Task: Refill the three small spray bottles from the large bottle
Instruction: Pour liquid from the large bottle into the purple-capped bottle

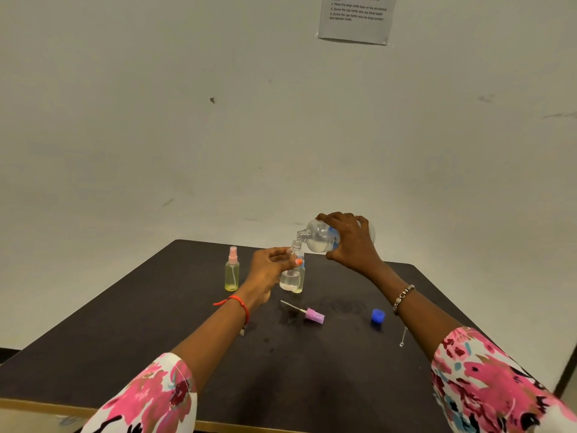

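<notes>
At centre frame, a person's right hand [352,242] tips a large clear bottle [318,237], its grip clamped around the body. The uncapped neck points down and left, just above the open mouth of a small clear spray bottle [288,279]. A little clear liquid lies in the large bottle's lower side, and the small bottle is about a third full. The left hand [268,267] steadies the small bottle upright on the worktop [312,370], fingers curled round its upper part. Another small bottle [300,284] stands just behind, mostly hidden.

Left of centre stands a yellow-green spray bottle [232,273], pink sprayer fitted and almost empty. Lower centre, a pink spray head [314,316] with its dip tube lies flat, with a blue cap [377,316] to its right. The dark worktop shows smears near the spray head. A printed notice [356,20] hangs on the pale wall at the top of the frame.
</notes>
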The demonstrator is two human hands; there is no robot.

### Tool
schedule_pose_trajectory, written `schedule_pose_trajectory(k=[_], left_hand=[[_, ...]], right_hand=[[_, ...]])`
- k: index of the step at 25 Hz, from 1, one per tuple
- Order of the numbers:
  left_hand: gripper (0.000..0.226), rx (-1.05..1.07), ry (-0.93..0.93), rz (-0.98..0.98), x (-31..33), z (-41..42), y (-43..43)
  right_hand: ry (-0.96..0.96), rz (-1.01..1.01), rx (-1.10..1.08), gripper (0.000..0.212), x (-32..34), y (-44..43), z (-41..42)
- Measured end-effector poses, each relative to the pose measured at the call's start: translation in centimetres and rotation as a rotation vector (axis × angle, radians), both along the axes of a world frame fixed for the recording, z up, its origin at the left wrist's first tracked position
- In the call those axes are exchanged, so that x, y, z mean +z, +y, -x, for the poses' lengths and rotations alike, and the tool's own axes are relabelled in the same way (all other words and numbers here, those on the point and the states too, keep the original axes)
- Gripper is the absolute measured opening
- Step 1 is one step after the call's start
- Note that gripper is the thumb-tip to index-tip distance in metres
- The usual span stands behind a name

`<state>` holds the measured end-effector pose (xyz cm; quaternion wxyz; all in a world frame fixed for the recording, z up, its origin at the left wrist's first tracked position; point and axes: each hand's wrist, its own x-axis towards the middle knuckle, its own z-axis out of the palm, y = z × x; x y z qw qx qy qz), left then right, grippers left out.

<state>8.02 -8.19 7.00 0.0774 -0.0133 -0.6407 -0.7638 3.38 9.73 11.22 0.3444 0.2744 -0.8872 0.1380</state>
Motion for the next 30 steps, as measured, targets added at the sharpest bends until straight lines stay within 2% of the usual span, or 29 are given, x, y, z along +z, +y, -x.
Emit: schedule_pose_trajectory(k=[30], left_hand=[[0.044,-0.011,0.009,-0.007,0.08,-0.29,0.05]], right_hand=[[-0.002,-0.002,-0.002,0.068,0.13,0.07,-0.37]])
